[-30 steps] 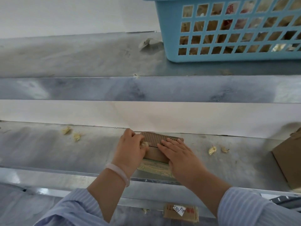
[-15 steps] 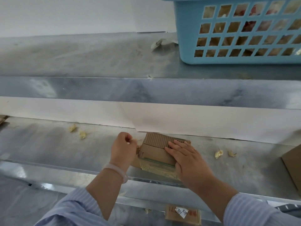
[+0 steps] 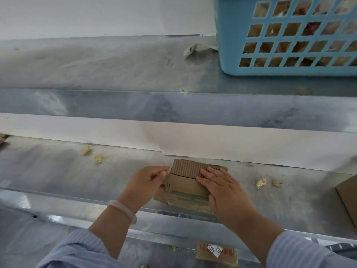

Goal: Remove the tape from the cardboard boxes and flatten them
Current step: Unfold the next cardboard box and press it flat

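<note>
Cardboard box (image 3: 183,182): probably light, stiff, creases easily. Right hand (image 3: 226,190) presses it down, fingers slightly spread; left hand (image 3: 146,182) pinches its left edge (pinching what exactly, unclear). Best hold: edges.

Brown cardboard box (image 3: 185,185), its top flap ribbed with bare corrugation; mottled grey metal shelf (image 3: 58,176); sky-blue basket (image 3: 231,45) pierced by a grid of squares; pale blue pinstriped sleeves (image 3: 77,250) (a milky pink bangle (image 3: 123,208) on one wrist); yellowish tape scraps (image 3: 260,183)
</note>
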A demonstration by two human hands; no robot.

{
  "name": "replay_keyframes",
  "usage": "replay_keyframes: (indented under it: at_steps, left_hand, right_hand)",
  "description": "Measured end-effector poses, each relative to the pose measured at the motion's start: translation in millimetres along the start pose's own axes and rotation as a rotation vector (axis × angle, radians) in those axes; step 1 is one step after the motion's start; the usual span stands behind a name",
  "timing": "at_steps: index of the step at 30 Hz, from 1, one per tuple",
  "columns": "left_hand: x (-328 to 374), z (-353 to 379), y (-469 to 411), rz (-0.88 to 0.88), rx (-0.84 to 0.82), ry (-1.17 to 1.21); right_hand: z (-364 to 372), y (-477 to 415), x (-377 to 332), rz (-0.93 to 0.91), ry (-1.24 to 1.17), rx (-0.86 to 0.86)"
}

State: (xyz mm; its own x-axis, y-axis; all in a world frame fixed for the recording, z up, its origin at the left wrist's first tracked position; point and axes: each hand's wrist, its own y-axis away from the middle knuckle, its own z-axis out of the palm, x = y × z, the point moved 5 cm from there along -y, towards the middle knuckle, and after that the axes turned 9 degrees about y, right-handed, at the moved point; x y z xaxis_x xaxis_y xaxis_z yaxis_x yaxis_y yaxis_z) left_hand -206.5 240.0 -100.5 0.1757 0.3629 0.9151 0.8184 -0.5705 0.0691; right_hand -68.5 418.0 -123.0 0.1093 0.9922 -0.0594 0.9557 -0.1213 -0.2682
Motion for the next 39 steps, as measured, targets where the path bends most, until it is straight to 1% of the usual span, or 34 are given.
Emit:
replay_keyframes:
  at_steps: [1, 2, 4, 5, 7, 11, 14, 19, 22, 24, 25, 27, 28, 29, 33, 35, 37, 39]
  left_hand:
    - [-1, 2, 2, -0.054, -0.069, 0.11]
    - [-2, 2, 3, -0.078, -0.128, 0.157]
    - [-4, 0, 5, -0.036, -0.205, 0.032]
    - [-5, -1, 7, 0.0, -0.202, -0.048]
    - [-4, -2, 7, 0.027, -0.128, -0.129]
    - [5, 6, 13, 0.093, 0.03, -0.136]
    - [1, 5, 12, 0.088, 0.153, -0.173]
    - [-3, 5, 11, 0.103, 0.285, -0.229]
    - [-3, 9, 12, 0.066, 0.338, -0.165]
    - [-6, 10, 11, -0.03, 0.296, -0.058]
    - [-10, 10, 10, -0.089, 0.258, 0.077]
    - [-18, 10, 10, -0.247, 0.18, 0.498]
    - [-19, 10, 11, -0.313, 0.142, 0.658]
    - [-21, 10, 9, -0.343, 0.115, 0.723]
    - [-21, 10, 1, -0.383, 0.057, 0.721]
    - [-19, 14, -3, -0.429, -0.025, 0.773]
    - [-16, 15, -5, -0.435, -0.122, 0.721]
    - [-16, 15, -7, -0.416, -0.125, 0.654]
  right_hand:
    - [0, 0, 0, 0.0, -0.004, 0.0]
    - [0, -1, 0, 0.002, -0.009, -0.002]
    - [0, -2, 0, 0.005, -0.013, -0.008]
    - [-1, -2, 0, 0.012, -0.017, -0.014]
    - [-3, -3, -4, 0.033, -0.033, -0.028]
    - [0, 1, -15, 0.002, 0.058, -0.105]
    - [3, 2, -14, -0.018, 0.091, -0.105]
    - [0, 2, -16, -0.019, 0.076, -0.074]
    - [-1, 2, -16, -0.017, 0.073, -0.091]
    - [-1, 2, -15, -0.015, 0.075, -0.104]
    - [-1, 2, -15, -0.012, 0.077, -0.112]
    - [-1, 1, -16, -0.003, 0.08, -0.119]
    - [-2, 1, -17, 0.004, 0.079, -0.116]
    - [-3, 0, -18, 0.012, 0.079, -0.106]
    - [-13, -11, -19, 0.056, 0.088, -0.06]
    - [-15, -19, -22, 0.065, 0.128, -0.065]
    - [-12, -22, -26, 0.06, 0.167, -0.077]
    - [-9, -21, -28, 0.06, 0.187, -0.088]
